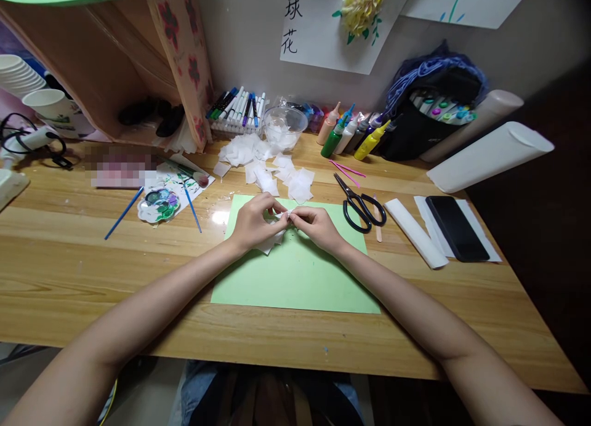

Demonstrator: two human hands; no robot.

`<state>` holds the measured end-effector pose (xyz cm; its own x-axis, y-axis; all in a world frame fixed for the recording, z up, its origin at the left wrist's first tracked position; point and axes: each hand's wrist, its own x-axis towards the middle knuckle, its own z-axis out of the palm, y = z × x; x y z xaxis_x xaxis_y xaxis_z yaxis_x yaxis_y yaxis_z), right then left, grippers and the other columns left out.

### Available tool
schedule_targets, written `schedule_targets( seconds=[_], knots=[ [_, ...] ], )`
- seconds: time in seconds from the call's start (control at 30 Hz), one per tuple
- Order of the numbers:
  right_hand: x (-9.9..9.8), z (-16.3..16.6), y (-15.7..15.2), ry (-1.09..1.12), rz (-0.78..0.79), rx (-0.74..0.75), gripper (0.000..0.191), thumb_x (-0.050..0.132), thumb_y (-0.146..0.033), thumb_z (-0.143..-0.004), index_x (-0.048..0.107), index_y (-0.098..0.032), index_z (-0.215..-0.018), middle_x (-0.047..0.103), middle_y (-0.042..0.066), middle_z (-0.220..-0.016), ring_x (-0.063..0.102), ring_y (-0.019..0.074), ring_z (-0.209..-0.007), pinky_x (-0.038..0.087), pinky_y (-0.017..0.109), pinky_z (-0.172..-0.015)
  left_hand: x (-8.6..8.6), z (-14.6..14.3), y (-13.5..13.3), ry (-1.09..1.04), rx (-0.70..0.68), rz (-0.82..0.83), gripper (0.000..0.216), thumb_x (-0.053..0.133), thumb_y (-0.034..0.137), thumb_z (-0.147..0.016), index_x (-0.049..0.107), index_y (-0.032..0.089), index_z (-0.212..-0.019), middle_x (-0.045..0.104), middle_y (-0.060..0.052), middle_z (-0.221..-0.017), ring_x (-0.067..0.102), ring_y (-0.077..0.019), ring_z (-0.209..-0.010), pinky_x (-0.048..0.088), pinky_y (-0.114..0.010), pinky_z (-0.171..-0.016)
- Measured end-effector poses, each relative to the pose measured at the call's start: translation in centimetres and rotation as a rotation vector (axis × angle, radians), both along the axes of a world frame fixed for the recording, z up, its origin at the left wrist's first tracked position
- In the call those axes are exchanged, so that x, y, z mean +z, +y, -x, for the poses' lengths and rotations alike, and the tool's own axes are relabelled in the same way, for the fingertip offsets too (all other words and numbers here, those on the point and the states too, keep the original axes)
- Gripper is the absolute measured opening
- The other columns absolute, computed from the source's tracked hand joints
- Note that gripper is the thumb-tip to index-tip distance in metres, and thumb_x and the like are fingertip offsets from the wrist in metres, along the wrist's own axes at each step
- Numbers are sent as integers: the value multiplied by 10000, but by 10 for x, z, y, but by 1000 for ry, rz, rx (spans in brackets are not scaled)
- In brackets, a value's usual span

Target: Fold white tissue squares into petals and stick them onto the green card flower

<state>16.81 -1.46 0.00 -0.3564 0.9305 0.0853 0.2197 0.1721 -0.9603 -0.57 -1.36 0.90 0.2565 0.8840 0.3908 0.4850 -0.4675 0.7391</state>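
Both my hands meet over a light green paper sheet (295, 278) lying on the wooden table (92, 278). My left hand (253, 223) and my right hand (316, 226) are closed, pinching a small folded piece of white tissue paper (277, 238) between the fingertips. Part of the tissue hangs below my left hand. Just beyond the green sheet lies a loose pile of white tissue squares (268, 164).
Black scissors (360, 207) and pink sticks (346, 170) lie right of the sheet. A phone (457, 229) rests on white paper at the right. Paint bottles (351, 133), markers (237, 109) and a clear bowl (284, 124) line the wall. A paint palette (159, 204) and brushes sit left.
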Motion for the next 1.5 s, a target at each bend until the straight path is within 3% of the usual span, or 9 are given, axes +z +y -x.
schedule_targets(
  seconds=[0.47, 0.7, 1.07, 1.5],
  knots=[
    [3, 0, 0, 31, 18, 5, 222, 588, -339, -809, 664, -152, -716, 656, 25, -701, 565, 134, -664, 438, 260, -648, 0, 0, 0, 7, -1, -7, 46, 635, 212, -752, 640, 175, -725, 605, -11, -721, 544, -127, -683, 421, -245, -619],
    [-2, 1, 2, 98, 65, -110, 208, 629, -346, -774, 685, -147, -751, 680, 40, -714, 545, 113, -575, 431, 245, -553, -4, 0, 0, 32, 44, -70, 77, 610, 237, -804, 639, 174, -838, 617, -22, -817, 562, -122, -733, 432, -240, -648],
    [-1, 1, 1, 116, 77, -182, 232, 705, -374, -703, 667, -145, -711, 651, 32, -690, 516, 99, -520, 416, 230, -467, -4, 0, -4, 111, -40, -139, 156, 610, 281, -807, 675, 196, -920, 683, -40, -875, 622, -147, -772, 473, -268, -713],
    [0, 1, 1, 88, 88, -147, 302, 678, -449, -738, 629, -152, -726, 607, 17, -697, 493, 92, -530, 407, 223, -468, -4, 1, -1, 88, -7, -119, 133, 553, 243, -845, 675, 191, -834, 667, -28, -779, 599, -138, -717, 445, -254, -659]
  ],
)
